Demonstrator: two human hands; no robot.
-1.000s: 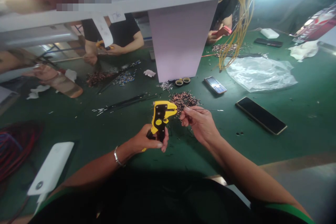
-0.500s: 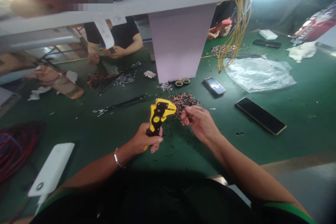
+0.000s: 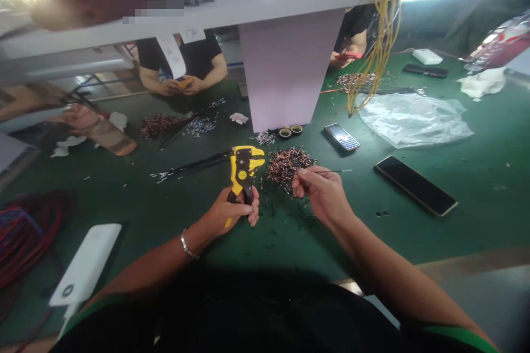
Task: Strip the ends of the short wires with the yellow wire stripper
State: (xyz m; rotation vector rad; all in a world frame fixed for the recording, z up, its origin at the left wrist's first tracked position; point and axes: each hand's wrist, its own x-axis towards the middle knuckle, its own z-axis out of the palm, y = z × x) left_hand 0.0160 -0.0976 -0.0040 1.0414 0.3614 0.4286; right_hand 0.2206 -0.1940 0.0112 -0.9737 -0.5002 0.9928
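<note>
Yellow wire stripper (image 3: 243, 168) stands clenched upright in my left hand (image 3: 229, 212), while my right hand (image 3: 325, 194) pinches a thin wire (image 3: 333, 171) whose long axis runs toward 3 o'clock, the pile of cut wire ends (image 3: 285, 168) lying just beside that hand at its 10 o'clock.

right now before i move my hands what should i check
Left hand grips the yellow wire stripper: ok.
Right hand pinches a thin wire: ok.
Wire end stripped clean: cannot tell, too small to see.
Stripper's jaws free of wire: ok, the thin wire is apart from them.
Black smartphone away from the hands, off to the right: ok.
</note>
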